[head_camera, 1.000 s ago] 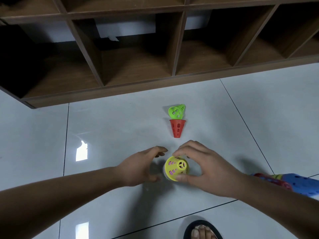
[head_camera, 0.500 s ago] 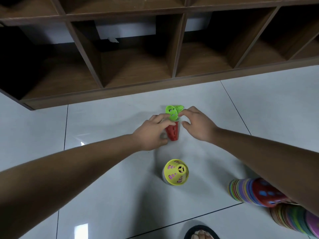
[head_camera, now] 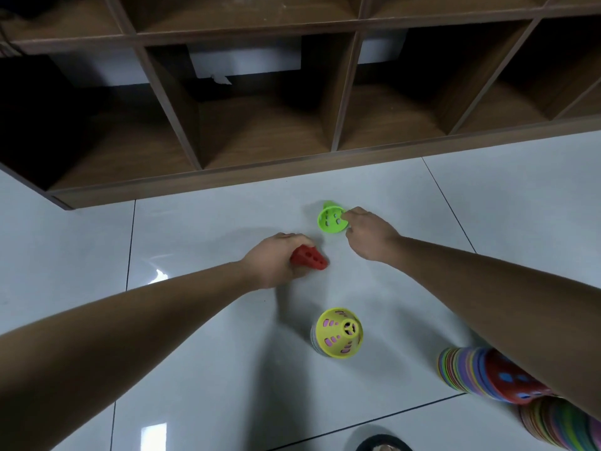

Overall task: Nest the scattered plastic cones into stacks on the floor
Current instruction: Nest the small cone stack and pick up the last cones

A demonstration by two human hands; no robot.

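Brown wooden cubby shelf (head_camera: 292, 177) spans 10 to 2 o'clock, standing on a glossy pale tiled floor (head_camera: 195, 369)

Two long multicolour cone stacks lie on their sides at 4 to 5 o'clock, partly behind the right forearm: the nearer-centre stack (head_camera: 481, 372) ends in a red cone with blue holes, the lower stack (head_camera: 559, 421) runs out of frame

Short stack (head_camera: 338, 333) stands upright at 6 o'clock of centre, yellow cone on top, slotted holes showing pink underneath

Left hand (head_camera: 273, 262) grips the red cone (head_camera: 309, 258) by its wide end, fingers wrapped round it; the cone lies sideways, tip pointing to 4 o'clock, at 11 o'clock of the short stack

Right hand (head_camera: 367, 236) pinches the rim of the green cone (head_camera: 330, 219) at its 3 o'clock edge; the perforated cone's open mouth faces the camera, 12 o'clock of the short stack, apart from the red cone

Dark sandal (head_camera: 383, 445) at 6 o'clock frame edge
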